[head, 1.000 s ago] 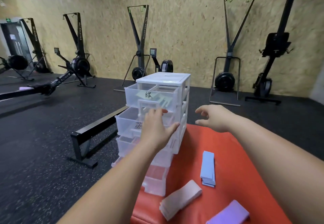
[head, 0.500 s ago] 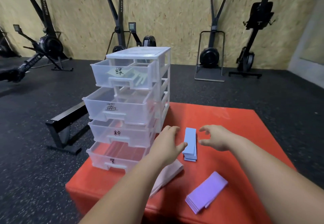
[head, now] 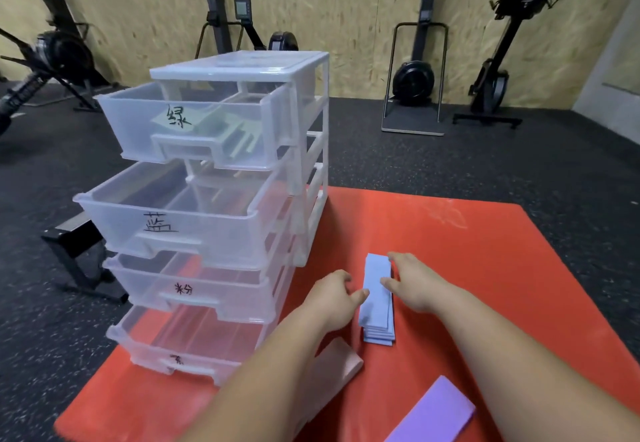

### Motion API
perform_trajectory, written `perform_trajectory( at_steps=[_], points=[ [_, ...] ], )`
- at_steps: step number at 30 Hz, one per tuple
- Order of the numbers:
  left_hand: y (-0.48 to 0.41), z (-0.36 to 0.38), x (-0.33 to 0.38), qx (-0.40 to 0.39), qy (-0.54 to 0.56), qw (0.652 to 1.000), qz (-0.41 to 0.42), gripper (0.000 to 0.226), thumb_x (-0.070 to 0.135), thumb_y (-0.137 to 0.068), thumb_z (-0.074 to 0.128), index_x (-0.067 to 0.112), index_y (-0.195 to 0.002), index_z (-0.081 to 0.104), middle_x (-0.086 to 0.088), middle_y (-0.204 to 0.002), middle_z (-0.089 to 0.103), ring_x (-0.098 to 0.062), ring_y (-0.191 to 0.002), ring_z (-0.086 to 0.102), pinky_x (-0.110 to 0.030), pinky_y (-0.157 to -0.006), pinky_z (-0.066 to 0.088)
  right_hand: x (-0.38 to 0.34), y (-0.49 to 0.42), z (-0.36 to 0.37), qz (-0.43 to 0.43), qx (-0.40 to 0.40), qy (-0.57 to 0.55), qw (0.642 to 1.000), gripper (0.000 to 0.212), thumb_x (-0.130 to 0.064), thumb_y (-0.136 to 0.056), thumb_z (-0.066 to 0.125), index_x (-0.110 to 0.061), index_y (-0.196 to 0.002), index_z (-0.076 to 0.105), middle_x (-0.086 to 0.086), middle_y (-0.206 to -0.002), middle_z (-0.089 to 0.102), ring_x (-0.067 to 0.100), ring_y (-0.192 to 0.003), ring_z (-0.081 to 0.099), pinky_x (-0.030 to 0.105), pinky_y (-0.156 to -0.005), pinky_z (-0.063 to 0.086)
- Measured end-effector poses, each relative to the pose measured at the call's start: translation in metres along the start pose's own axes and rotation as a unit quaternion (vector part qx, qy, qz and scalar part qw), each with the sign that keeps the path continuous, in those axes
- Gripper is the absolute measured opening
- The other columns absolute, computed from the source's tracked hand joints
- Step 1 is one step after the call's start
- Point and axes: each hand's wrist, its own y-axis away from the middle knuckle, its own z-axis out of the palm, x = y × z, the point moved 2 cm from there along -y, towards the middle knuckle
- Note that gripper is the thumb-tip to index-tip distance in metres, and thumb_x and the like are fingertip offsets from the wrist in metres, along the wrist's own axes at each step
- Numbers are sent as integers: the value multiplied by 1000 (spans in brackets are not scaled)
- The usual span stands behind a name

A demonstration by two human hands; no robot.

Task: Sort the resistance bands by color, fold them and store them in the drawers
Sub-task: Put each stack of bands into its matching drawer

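Green bands point(head: 239, 126) stored, three colours left out
Blue stack point(head: 375, 306) just right of the drawers point(head: 242, 65), left hand point(head: 332, 299) and right hand point(head: 415, 286) touching its sides, fingers half-curled, grip unclear; pink stack point(head: 332, 369) and purple stack point(head: 436, 414) untouched

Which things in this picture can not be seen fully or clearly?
Head view only.
- Pink band stack: mostly behind the left forearm.
- Purple band stack: cut off by the bottom edge.
- Bottom drawer label: blurred, unreadable.
- Left hand and right hand beside the blue band stack: whether they grip it is unclear.
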Motion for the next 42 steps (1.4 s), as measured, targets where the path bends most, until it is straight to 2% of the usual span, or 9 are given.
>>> perform_trajectory(
  at_steps=[8,11,14,18,24,29,33,38,42],
  points=[
    [-28,26,-10,31,23,998,-41,62,58,-76,79,25,-127,66,4,-120,67,-19,-111,65,-37,-98,54,13,-38,13,7,8,-19,1000,75,-45,-101,59,-21,-164,25,6,-166,35,35,-150,33,47,-122,31],
    [-31,27,-11,24,19,999,-38,69,61,-69,80,27,-127,65,5,-118,66,-21,-111,64,-40,-99,55,15,-42,7,-2,10,-46,999,75,-38,-95,72,-20,-159,37,6,-160,44,31,-144,43,39,-118,35],
    [-30,26,-11,19,26,999,-36,70,56,-71,83,25,-131,63,6,-120,67,-19,-111,65,-37,-99,54,7,-38,4,-15,44,-59,997,58,-27,-89,78,-19,-142,57,7,-138,60,27,-122,58,32,-99,44],
    [-22,22,-10,16,45,998,-27,72,45,-76,88,22,-137,59,5,-128,68,-15,-112,66,-29,-96,52,-1,-23,8,-43,81,-76,993,46,-19,-87,77,-21,-130,64,0,-112,57,20,-98,56,29,-82,39],
    [7,-7,14,19,110,993,29,79,41,-90,80,17,-156,44,2,-148,59,-14,-132,58,-29,-108,47,-18,17,-17,-114,126,-113,979,45,-16,-89,74,-22,-132,63,-3,-111,57,17,-96,59,22,-79,38],
    [37,-40,43,46,164,982,84,57,42,-91,76,17,-140,63,6,-129,71,-8,-118,67,-39,-108,53,-40,61,-62,-156,159,-152,963,51,-9,-86,76,-20,-134,62,-4,-124,63,14,-107,62,0,-83,37],
    [60,-63,61,76,186,972,119,68,64,-77,70,22,-130,69,8,-116,76,-4,-108,71,-37,-101,57,-60,101,-96,-177,161,-219,946,52,-6,-87,75,-25,-133,61,-5,-123,66,11,-100,69,11,-82,49],
    [106,-97,85,68,208,963,161,29,35,-94,78,14,-114,73,7,-95,75,2,-79,65,-18,-75,52,-85,151,-125,-188,148,-332,912,51,-1,-90,70,-28,-133,61,-3,-121,69,4,-98,70,18,-84,53],
    [140,-120,97,52,252,952,169,28,25,-94,80,3,-108,71,-4,-86,76,-12,-75,69,-29,-74,56,-106,180,-137,-201,150,-393,885,48,1,-91,70,-27,-130,64,2,-120,75,16,-108,73,34,-95,57]
  ],
)
